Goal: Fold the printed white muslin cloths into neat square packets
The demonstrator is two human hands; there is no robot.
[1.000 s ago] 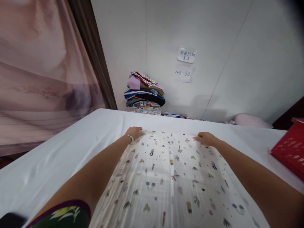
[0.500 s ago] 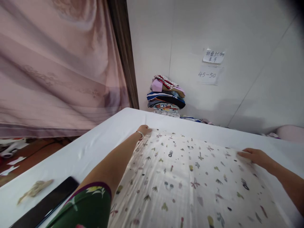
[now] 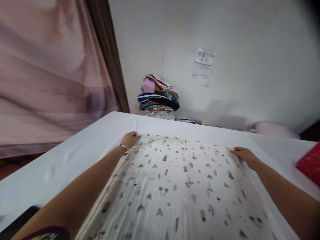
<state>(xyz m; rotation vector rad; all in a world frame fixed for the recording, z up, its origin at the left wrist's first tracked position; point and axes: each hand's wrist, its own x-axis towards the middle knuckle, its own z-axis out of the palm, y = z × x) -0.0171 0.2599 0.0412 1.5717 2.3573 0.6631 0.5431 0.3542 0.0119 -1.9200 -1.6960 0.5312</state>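
A thin white cloth point(image 3: 175, 180) printed with small plants and figures stretches over the white table toward me. At its far left corner my left hand point(image 3: 130, 139), with a bracelet on the wrist, is closed on the edge. My right hand point(image 3: 245, 156) pinches the far right corner between thumb and fingers. Between the two hands the far edge runs nearly straight. Lengthwise creases show along the cloth's left side, and its near end lies beyond the bottom of the view.
The white table point(image 3: 82, 143) reaches to a stack of folded fabrics point(image 3: 160, 96) by the wall. A dark flat object point(image 3: 18, 220) lies at lower left. A pink curtain point(image 3: 50, 73) hangs at left, and something red point(image 3: 311, 163) shows at right.
The view has turned to the right, bringing the red thing in. Both hands keep hold of the cloth's far corners, and the cloth looks more evenly spread.
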